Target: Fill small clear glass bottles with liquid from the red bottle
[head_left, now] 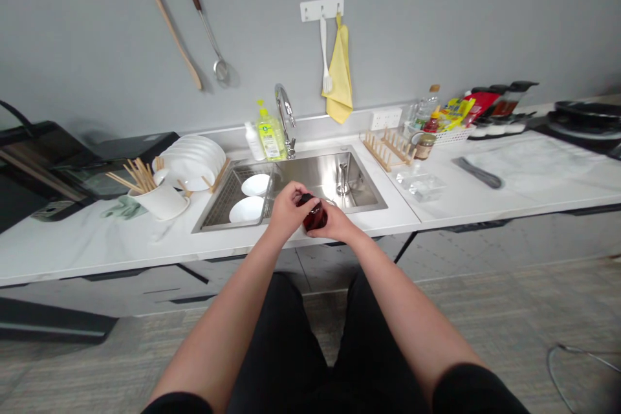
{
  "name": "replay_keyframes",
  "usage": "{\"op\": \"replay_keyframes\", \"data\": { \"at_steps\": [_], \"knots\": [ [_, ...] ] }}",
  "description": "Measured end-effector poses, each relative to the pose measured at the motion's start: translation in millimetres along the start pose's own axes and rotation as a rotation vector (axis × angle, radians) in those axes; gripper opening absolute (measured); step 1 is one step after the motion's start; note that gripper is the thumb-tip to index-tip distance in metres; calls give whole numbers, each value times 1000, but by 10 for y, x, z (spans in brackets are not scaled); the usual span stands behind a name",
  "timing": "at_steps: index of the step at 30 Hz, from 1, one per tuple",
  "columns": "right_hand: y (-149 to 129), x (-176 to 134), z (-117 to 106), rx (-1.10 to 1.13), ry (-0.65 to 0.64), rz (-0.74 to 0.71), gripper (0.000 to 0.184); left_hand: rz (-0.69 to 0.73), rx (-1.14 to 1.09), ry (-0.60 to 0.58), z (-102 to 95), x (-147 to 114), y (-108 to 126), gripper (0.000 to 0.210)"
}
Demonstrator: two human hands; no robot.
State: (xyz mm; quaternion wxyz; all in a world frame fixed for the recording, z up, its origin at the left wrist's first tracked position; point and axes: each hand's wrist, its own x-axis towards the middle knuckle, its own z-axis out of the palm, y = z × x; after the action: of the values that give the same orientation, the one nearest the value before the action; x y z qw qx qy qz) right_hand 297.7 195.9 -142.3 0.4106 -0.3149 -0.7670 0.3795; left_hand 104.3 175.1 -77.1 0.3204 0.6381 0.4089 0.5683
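we hold the dark red jar (pixel 316 217) at the front edge of the sink (pixel 310 171), right hand (pixel 338 224) wrapped round its body, left hand (pixel 290 203) pinching its black lid (pixel 305 198). we seem to be working that lid; the next move likely calls for a steady jar.

One head-worn camera looks forward and down at the sink (pixel 310 171) from nearby.

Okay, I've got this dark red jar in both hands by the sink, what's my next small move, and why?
Probably a gentle twist of the lid with your left hand, while your right hand steadies the jar: the lid looks to be on, your left thumb and fingers are at it, and your right hand grips the jar's side.
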Motion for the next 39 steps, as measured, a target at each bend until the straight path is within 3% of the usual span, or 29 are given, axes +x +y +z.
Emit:
{"op": "replay_keyframes", "data": {
  "at_steps": [6,12,16,18,22,27,32,36,39],
  "knots": [
    [-12,-3,-9,-7,9,-1,92,9,-7,-10,-5,-5,-9,29],
    [22,2,-14,26,2,19,98,17,-84,-165,-109,-21,32,38],
    [40,5,-9,38,-7,-15,101,17,-58,-70,-84,-10,-69,52],
    [50,5,-7,37,0,-13,102,33,-65,-45,-90,-8,-122,47],
    [67,7,-7,38,1,-15,102,40,-127,-59,-129,-10,-145,34],
    [77,13,-7,47,-8,-40,104,13,-56,-55,-107,6,-87,49],
    [73,11,-9,60,8,-35,104,62,-58,-74,-110,6,-60,35],
    [48,15,-20,29,-6,-41,101,41,-18,-43,-70,-17,-83,48],
    [35,20,-19,18,1,-36,99,33,32,-32,-54,-24,-103,45]
  ]
}}
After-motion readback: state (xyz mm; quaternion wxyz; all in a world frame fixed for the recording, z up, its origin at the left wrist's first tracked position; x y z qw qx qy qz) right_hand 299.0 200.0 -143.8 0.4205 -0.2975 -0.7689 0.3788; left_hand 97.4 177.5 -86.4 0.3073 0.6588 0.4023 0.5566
